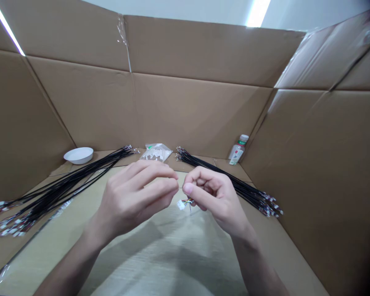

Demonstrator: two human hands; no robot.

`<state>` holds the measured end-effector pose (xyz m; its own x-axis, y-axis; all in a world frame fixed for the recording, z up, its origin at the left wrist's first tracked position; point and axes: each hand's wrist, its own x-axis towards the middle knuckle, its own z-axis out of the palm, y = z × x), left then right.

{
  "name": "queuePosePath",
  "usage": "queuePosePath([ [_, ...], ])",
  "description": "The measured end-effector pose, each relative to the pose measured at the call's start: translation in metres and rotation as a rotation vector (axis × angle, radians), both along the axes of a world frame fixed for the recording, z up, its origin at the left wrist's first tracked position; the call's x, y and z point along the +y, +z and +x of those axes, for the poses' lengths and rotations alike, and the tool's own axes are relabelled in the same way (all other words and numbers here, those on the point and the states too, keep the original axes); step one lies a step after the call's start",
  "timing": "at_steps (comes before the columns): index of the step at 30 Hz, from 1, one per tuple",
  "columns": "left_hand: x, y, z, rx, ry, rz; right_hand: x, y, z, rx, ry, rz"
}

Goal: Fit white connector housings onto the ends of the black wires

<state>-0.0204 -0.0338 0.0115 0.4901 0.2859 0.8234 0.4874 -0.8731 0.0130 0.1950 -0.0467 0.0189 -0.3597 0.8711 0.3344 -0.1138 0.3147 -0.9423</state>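
Note:
In the head view, my right hand (214,195) is closed, thumb and index finger pinched together. It grips a small cable with thin coloured wires, which ends in a white plug connector (181,204) below the fingertips. My left hand (137,191) faces it from the left, its fingers pressed together and their tips a short gap from the right thumb. A faint thin strand seems to show in that gap. What the left fingertips pinch, if anything, is hidden. Both hands are raised above the pale tabletop (135,263).
A bundle of black cables (77,181) with white plugs lies on the left; another black bundle (231,183) lies on the right. Along the back are a white bowl (78,156), a clear bag of white parts (156,152) and a bottle (238,150). Cardboard walls (200,115) surround the table.

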Motion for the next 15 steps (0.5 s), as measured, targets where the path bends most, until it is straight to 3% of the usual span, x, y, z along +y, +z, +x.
queuePosePath([
  [2,-0.0014,-0.0003,0.0025,-0.032,-0.009,-0.038,-0.0007,0.0001,-0.0008,-0.029,-0.047,0.034],
  [4,-0.0039,0.0007,0.0053,-0.137,-0.041,-0.181,-0.0015,-0.0004,-0.0013,-0.054,-0.087,0.060],
  [8,-0.0079,0.0067,0.0081,-0.310,-0.109,-0.722,-0.0023,-0.0024,-0.0026,-0.042,-0.159,0.123],
  [11,-0.0066,0.0093,0.0079,-0.229,-0.264,-1.082,-0.0022,-0.0039,-0.0045,-0.038,-0.164,0.148],
  [15,-0.0029,0.0059,0.0086,-0.207,-0.531,-1.329,-0.0031,-0.0065,-0.0064,-0.055,-0.233,0.190],
])
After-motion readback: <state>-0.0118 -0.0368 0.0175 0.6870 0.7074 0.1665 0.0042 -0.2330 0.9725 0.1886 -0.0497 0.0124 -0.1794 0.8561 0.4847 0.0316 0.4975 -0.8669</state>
